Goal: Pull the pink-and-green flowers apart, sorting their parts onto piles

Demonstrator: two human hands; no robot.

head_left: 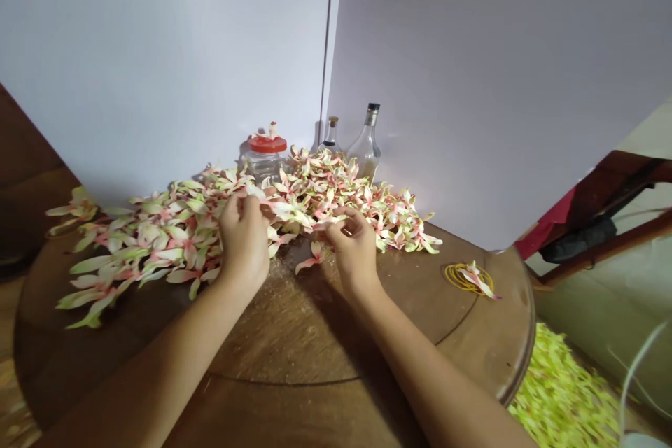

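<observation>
My left hand (244, 234) is closed in a pinch on a pale pink-and-white flower (257, 192), whose petals stick out past the fingertips. A short way to its right, my right hand (354, 241) has thumb and forefinger curled together on the tip of another pink-white flower (321, 225); its outline blends with the blossoms behind. Both hands are just in front of a long heap of flowers (168, 234) with pink centres and greenish petal tips. One loose flower (313, 257) lies on the wood between my hands.
The heap lies on a round wooden table (283, 336) against pale upright panels (173, 49). Behind it stand a red-lidded jar (267, 145), a small bottle (331, 134) and a taller bottle (366, 143). Yellow rubber bands (456, 279) lie at right. Yellow-green petals (564, 392) cover the floor.
</observation>
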